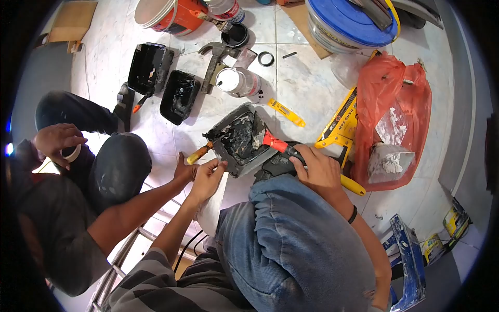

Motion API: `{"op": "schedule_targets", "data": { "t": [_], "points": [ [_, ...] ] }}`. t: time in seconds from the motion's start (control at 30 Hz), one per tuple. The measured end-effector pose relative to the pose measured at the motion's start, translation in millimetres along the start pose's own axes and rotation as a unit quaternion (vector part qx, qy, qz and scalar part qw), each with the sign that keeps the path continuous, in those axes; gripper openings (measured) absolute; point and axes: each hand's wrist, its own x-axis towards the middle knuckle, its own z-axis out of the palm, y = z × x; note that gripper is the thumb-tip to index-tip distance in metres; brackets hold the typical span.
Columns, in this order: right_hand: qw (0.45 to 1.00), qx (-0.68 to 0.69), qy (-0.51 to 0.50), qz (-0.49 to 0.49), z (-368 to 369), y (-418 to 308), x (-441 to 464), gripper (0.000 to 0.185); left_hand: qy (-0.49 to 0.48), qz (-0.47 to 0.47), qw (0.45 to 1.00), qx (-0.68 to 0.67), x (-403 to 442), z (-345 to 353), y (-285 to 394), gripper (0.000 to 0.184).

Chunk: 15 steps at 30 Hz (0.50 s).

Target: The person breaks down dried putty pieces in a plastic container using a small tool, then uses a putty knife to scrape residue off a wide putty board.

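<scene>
A dark grey tray (241, 167) smeared with black paste sits on the floor before me. My right hand (318, 174) grips the black end of a red-and-black-handled putty knife (274, 141), its blade resting in the tray. Beside the tray's near left corner, my left hand (207, 181) is closed on a white flat piece (214, 205) hanging below the fingers. A co-worker's hand (185, 169) is next to it, close to a yellow-handled tool (198, 154) leaning on the tray's left rim. The co-worker's other hand (60, 141) is by a tape roll (71, 153).
Two black tubs (179, 96) (150, 67), a hammer (212, 65), a white-lidded jar (231, 80) and a yellow cutter (287, 112) lie beyond the tray. A hand saw (340, 122) and red plastic bag (371, 99) are at right. Buckets (353, 26) (174, 18) stand behind.
</scene>
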Motion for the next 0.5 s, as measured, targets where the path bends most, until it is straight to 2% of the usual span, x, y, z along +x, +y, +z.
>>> {"op": "schedule_targets", "data": {
  "t": [0.1, 0.17, 0.27, 0.33, 0.4, 0.5],
  "points": [
    [0.999, 0.013, 0.019, -0.022, -6.4, -1.5, 3.6, 0.031, 0.014, -0.007, 1.0, 0.001, -4.7, -1.2, 11.7, 0.035],
    [0.999, 0.023, 0.025, -0.033, -13.8, -2.6, 8.2, 0.03, 0.011, -0.027, 0.996, 0.089, -7.8, -7.2, 18.6, 0.034],
    [0.993, 0.037, 0.083, -0.079, -24.8, -0.2, 16.8, 0.026, 0.009, -0.032, 0.997, 0.07, -14.3, -12.0, 44.7, 0.037],
    [0.993, 0.035, 0.073, -0.086, -33.8, 1.3, 19.5, 0.026, 0.008, -0.03, 0.998, 0.055, -13.2, -15.3, 49.1, 0.037],
    [0.994, 0.036, 0.058, -0.087, -41.8, -1.4, 21.2, 0.024, -0.006, 0.027, 0.985, 0.17, -12.9, -19.8, 50.8, 0.034],
    [0.994, 0.035, 0.05, -0.095, -51.6, -5.2, 23.7, 0.023, -0.007, 0.067, 0.974, 0.218, -13.9, -21.8, 67.2, 0.032]
  ]
}}
